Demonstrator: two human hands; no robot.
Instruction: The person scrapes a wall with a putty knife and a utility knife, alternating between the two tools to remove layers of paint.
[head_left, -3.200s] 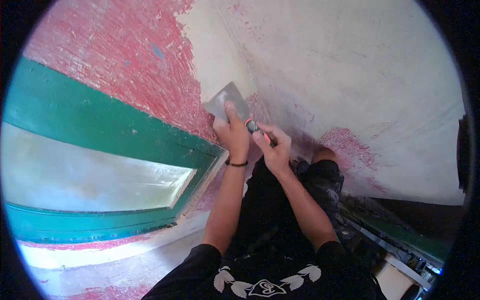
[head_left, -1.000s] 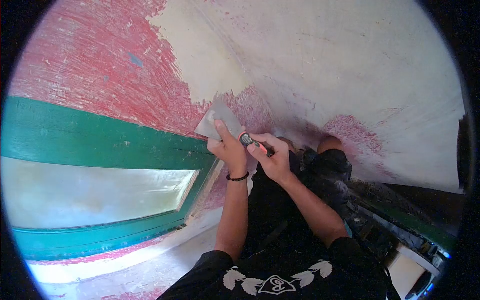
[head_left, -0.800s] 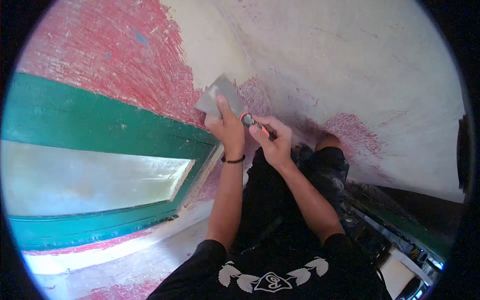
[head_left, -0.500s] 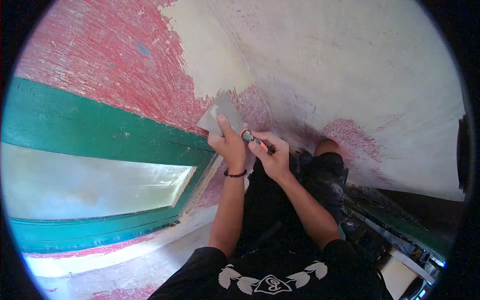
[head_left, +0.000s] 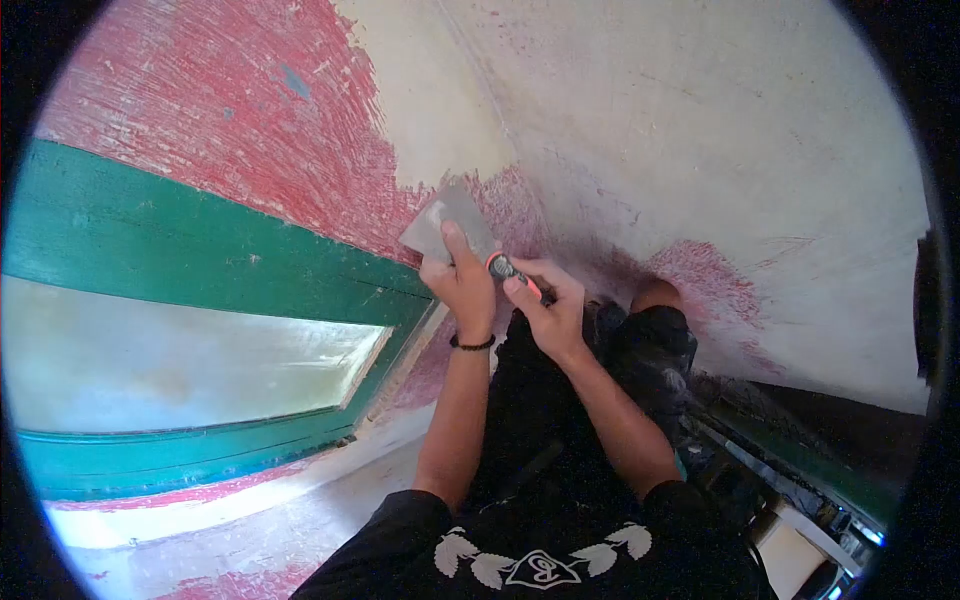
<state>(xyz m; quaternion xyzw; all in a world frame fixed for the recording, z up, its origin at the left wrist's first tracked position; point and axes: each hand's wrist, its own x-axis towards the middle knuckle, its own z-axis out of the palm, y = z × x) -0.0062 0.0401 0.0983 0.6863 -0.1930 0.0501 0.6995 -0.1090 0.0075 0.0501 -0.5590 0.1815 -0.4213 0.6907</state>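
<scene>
Scraper [head_left: 468, 212], one, wide grey blade with red-and-black handle, in front of the wall [head_left: 430, 120], contact with it unclear; left hand [head_left: 464, 292], clamped on the blade, thumb laid along its face; right hand [head_left: 555, 308], closed around the handle; bracelet [head_left: 472, 343], dark, on the left wrist; wall surface, part scuffed red, part cream; frame [head_left: 200, 230], green, around a pale pane [head_left: 190, 355]; shirt [head_left: 540, 520], black, leaf print across it.

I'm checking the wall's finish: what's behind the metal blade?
Red-streaked paint shows left of the metal blade, a cream patch above. The surface directly behind the blade is covered, so its state can't be seen.
</scene>
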